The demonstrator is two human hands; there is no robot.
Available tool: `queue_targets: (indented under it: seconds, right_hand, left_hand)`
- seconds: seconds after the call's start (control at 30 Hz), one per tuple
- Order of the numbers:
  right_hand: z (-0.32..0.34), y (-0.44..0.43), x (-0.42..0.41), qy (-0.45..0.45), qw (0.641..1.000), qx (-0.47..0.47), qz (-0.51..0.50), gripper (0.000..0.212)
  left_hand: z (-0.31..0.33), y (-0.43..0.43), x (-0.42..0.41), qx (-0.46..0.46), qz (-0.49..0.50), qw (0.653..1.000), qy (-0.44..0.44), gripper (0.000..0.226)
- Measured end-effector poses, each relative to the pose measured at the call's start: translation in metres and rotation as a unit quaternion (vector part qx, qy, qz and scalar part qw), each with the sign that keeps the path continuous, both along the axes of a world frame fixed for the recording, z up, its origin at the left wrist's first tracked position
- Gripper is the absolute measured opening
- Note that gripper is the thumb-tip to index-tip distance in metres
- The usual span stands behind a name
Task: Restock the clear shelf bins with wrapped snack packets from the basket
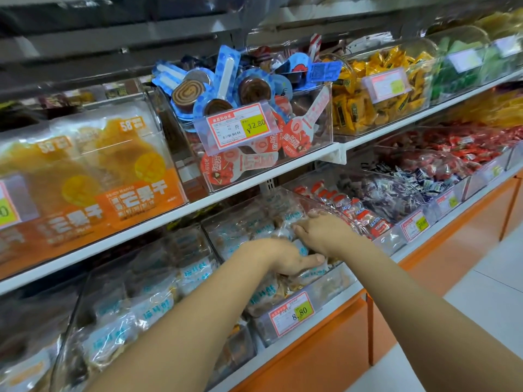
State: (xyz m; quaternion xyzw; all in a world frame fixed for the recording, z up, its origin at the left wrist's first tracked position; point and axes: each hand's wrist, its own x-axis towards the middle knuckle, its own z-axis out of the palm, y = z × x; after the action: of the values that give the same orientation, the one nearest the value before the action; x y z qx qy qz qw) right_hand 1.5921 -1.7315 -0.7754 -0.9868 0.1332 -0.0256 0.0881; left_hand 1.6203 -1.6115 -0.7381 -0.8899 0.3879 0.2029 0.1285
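Both hands are reached into a clear bin (339,278) on the lower shelf (283,352), among clear snack packets (254,225) with blue print that fill it. The left hand (285,257) is laid on the packets near the bin's front, thumb stretched out, fingers hidden, so its grip cannot be told. The right hand (321,230) is placed just behind it, its fingers curled on a packet. A price tag (293,312) reading 8.80 is fixed to the bin front.
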Motion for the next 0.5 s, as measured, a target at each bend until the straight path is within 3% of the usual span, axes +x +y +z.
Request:
queue_targets:
  seconds: [0.1,0.23,0.3,0.4,0.5]
  right_hand:
    - [-0.004,0.002,-0.005,-0.008,1.000,0.005,-0.004,0.041]
    - [0.014,0.002,-0.004,0.046,0.998,0.036,-0.023,0.044]
    - [0.025,0.010,-0.009,0.017,0.999,0.043,-0.022,0.045]
    - [0.027,0.033,-0.014,-0.091,0.995,0.019,0.038,0.044]
    - [0.014,0.056,-0.011,-0.111,0.991,0.001,0.077,0.048]
  left_hand:
    - [0.001,0.003,0.005,-0.009,0.000,1.000,0.011,0.094]
    - [0.013,0.012,0.008,-0.022,0.017,0.999,0.044,0.098]
    - [0.023,0.023,0.009,-0.064,0.030,0.997,0.041,0.091]
    - [0.027,0.045,0.002,-0.164,0.053,0.985,-0.024,0.065]
    - [0.010,0.070,-0.013,-0.195,0.107,0.969,-0.111,0.053]
